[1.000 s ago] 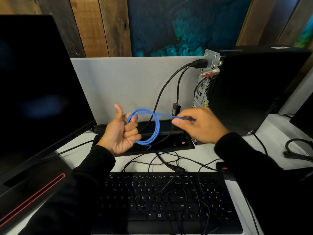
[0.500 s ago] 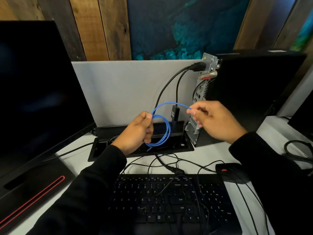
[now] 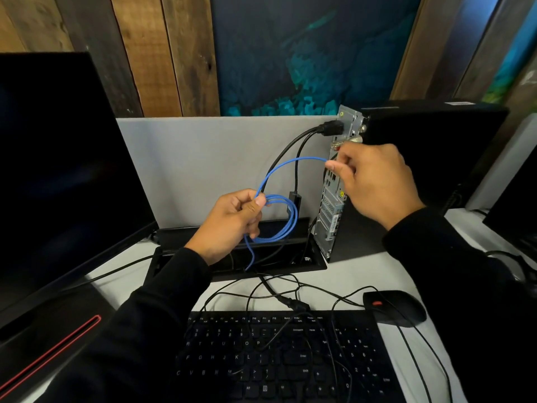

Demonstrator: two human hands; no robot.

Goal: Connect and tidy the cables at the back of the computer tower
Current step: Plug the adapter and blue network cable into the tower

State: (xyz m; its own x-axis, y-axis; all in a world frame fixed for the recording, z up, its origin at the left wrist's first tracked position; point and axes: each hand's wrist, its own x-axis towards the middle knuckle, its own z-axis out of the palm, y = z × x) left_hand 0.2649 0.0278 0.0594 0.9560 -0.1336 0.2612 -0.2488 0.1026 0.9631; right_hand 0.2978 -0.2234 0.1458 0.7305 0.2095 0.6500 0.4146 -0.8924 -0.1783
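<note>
Left hand (image 3: 232,225) is gripping the coiled loops of the blue cable (image 3: 286,222) above the table's (image 3: 343,282) cable tray (image 3: 316,264). Right hand (image 3: 374,181), at two o'clock from the left, is pinching the cable's free end against the computer tower's (image 3: 430,170) rear panel (image 3: 332,199).

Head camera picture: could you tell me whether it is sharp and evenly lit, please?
Head view: the hands and blue cable are sharp; wide-angle bending curves the wall planks at the edges; the monitor and tower side go nearly black, without detail.
</note>
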